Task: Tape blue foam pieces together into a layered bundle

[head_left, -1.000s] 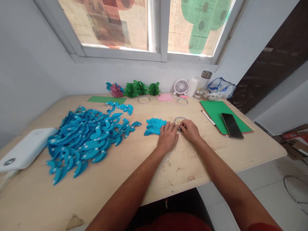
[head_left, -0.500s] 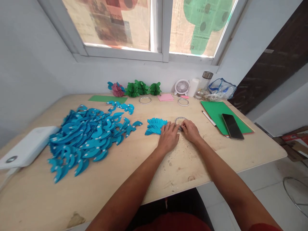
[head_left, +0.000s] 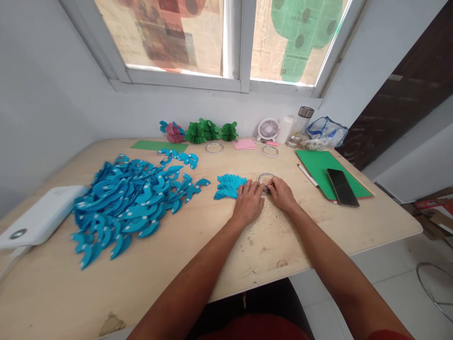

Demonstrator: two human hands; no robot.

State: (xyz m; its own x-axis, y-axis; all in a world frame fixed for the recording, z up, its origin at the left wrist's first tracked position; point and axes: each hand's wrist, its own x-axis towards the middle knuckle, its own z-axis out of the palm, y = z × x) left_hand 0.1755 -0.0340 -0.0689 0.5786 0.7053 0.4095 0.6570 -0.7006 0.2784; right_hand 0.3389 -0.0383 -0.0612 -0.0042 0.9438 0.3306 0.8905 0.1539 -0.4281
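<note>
My left hand (head_left: 249,202) and my right hand (head_left: 282,193) rest close together on the wooden table (head_left: 219,250), fingers curled and pinched at the near edge of a tape ring (head_left: 264,178). What the fingertips pinch between them is too small to make out. A small stack of blue paper pieces (head_left: 228,186) lies just left of my left hand, touching its fingers. A large heap of blue curved paper pieces (head_left: 132,198) covers the table's left half.
Two more tape rings (head_left: 214,148) (head_left: 269,151) lie further back. Green and pink paper ornaments (head_left: 208,131), a small fan (head_left: 268,128) and a jar (head_left: 300,123) line the wall. A phone (head_left: 341,186) lies on green sheets (head_left: 318,165); a white device (head_left: 38,215) sits far left.
</note>
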